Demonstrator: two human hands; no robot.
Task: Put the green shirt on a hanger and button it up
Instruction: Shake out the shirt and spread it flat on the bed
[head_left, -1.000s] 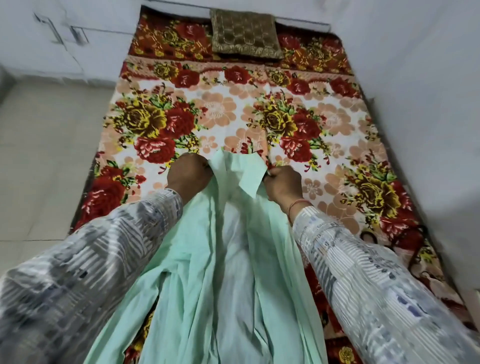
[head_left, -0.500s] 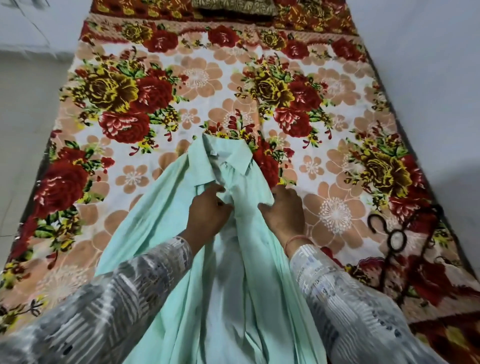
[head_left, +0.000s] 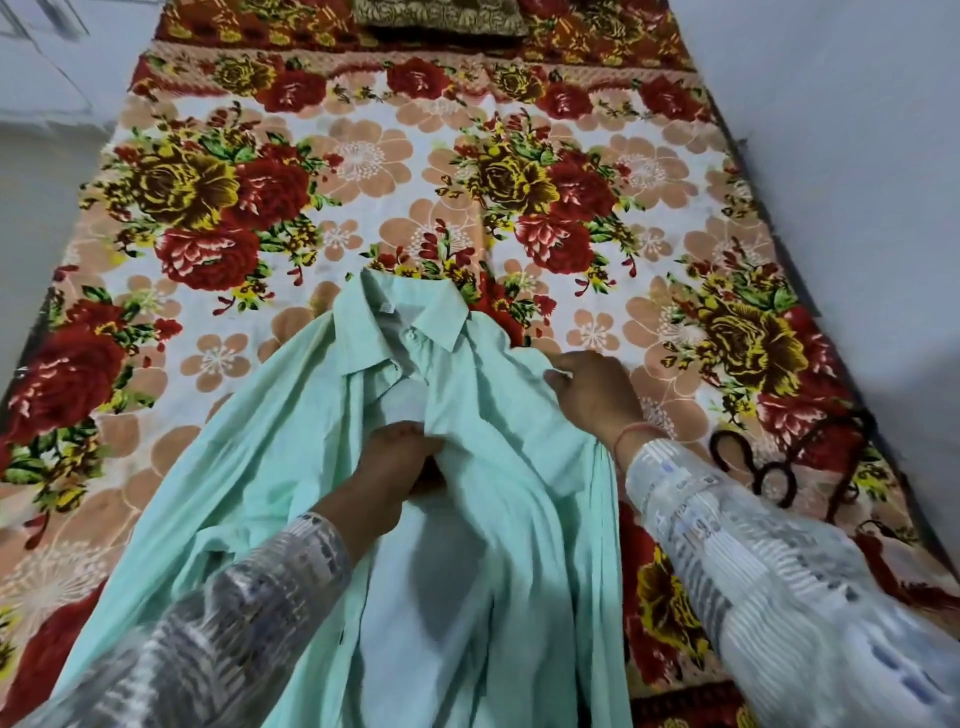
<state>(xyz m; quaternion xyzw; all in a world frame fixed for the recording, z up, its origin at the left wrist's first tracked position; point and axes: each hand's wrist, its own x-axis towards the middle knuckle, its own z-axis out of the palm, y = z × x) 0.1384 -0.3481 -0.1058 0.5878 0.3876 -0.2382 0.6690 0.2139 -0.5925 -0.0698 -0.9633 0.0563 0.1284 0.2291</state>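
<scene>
Green shirt (head_left: 519, 519): lies on the floral bedspread (head_left: 363, 156), collar at centre frame, body running to the lower edge (front gaping below the collar).
Left hand (head_left: 400, 457): centre frame, fingers curled round the shirt's front edge.
Right hand (head_left: 592, 395): right of centre, pinches a fold at the shirt's shoulder.
Dark hangers (head_left: 776, 466): right side of the frame, on the bedspread, apart from the shirt.
Patterned pillow (head_left: 436, 15): top edge.

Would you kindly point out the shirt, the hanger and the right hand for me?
shirt (head_left: 441, 318): head view, collar flap.
hanger (head_left: 775, 467): head view, dark curved loop.
right hand (head_left: 597, 397): head view, back of hand.
</scene>
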